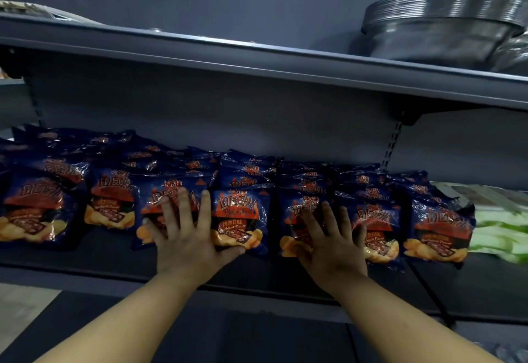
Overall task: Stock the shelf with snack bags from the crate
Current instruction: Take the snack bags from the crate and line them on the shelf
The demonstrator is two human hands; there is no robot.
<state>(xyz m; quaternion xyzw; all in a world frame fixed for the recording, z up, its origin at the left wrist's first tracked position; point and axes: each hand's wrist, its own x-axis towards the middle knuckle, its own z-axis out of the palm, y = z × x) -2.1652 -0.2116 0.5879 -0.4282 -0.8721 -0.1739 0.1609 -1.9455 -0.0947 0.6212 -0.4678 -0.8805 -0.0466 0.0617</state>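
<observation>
Several dark blue snack bags with orange barbecue print stand in rows on the grey shelf [257, 274]. My left hand [188, 237] lies flat with spread fingers on one front bag [148, 214], its thumb touching the middle front bag [243, 219]. My right hand [331, 242] presses flat with straight fingers on another front bag [291, 234], beside a further bag [377, 234]. More bags fill the row to the left [37, 211] and right [440, 228]. The crate is out of view.
An upper shelf [257, 62] overhangs the bags and carries a stack of metal bowls [440, 28] at the right. Green and white packets [500, 231] lie on the shelf right of the bags. Bare shelf runs along the front edge.
</observation>
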